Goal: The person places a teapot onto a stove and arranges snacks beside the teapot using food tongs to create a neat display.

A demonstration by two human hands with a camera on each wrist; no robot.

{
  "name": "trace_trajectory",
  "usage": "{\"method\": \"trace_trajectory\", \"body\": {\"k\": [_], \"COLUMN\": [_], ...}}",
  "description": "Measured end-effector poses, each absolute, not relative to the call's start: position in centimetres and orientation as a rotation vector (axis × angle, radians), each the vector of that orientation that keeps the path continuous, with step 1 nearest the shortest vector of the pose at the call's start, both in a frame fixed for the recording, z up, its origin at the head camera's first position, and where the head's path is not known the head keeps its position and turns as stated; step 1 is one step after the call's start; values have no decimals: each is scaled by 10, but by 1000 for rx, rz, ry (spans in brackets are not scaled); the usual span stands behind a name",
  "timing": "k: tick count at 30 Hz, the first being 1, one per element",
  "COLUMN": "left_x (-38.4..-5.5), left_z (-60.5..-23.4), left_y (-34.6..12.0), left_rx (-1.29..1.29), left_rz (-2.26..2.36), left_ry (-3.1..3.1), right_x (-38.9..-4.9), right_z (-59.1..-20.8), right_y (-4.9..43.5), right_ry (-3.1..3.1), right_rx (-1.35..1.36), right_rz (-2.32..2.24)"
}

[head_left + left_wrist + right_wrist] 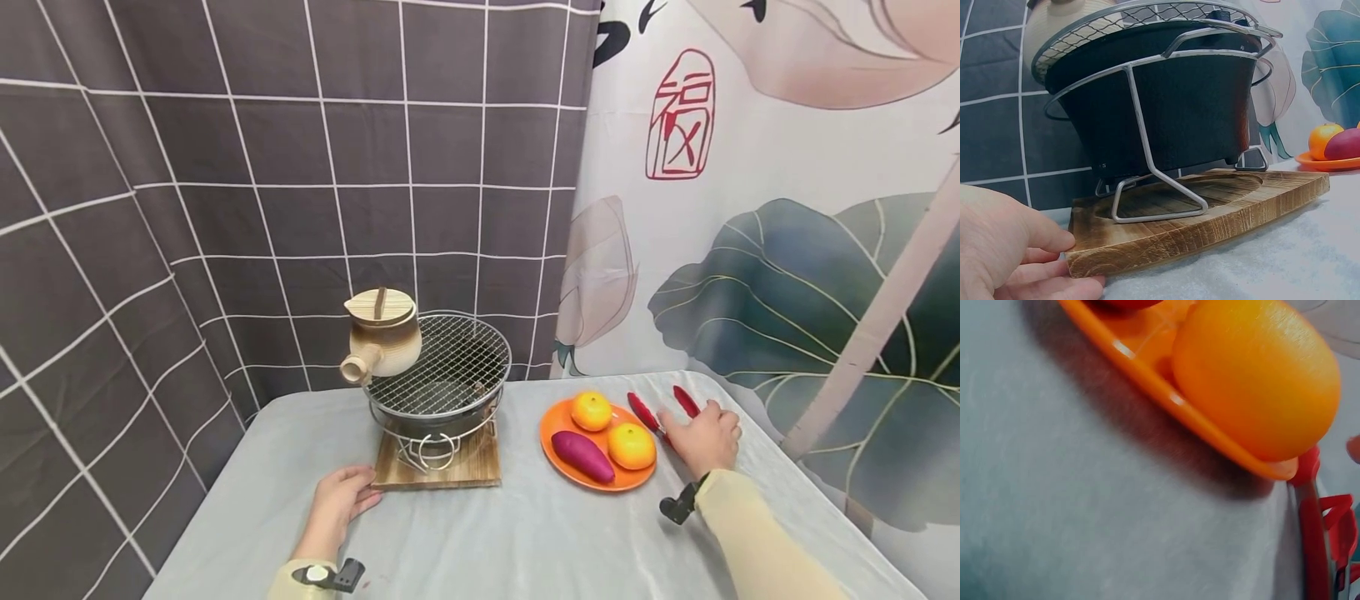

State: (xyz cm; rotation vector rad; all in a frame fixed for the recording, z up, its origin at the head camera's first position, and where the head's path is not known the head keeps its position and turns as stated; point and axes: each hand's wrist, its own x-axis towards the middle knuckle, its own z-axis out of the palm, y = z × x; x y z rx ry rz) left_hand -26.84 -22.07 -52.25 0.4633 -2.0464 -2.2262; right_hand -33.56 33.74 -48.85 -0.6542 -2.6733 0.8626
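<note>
My left hand (341,500) is at the front left corner of a square wooden board (1210,244). In the left wrist view the thumb touches the corner and the other fingers lie low against its bottom edge. On the board stands a round black grill (435,425) with a wire rack (450,358) and metal legs. My right hand (705,437) is spread over red-tipped tongs (642,412) lying right of the orange plate (551,458); it covers their middle. In the right wrist view one fingertip shows apart from the tongs (1314,544).
A clay teapot (386,346) with a wooden lid stands on the rack's left side. The plate bears a purple sweet potato (582,456) and two oranges (632,446). A pale cloth (525,542) covers the table; a dark checked curtain (442,217) hangs behind.
</note>
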Motion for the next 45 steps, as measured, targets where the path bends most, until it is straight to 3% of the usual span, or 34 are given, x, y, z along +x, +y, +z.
{"method": "trace_trajectory", "body": {"k": [21,45], "left_x": [-270,-268], "left_z": [-525,-523], "left_y": [-220,-221], "left_rx": [491,468], "left_rz": [-2201,-2183], "left_ry": [-2082,-2083], "right_x": [-332,-333], "right_z": [-512,-520], "right_y": [340,343], "right_ry": [-2885,-2870], "right_rx": [-746,-724], "right_rz": [382,339]}}
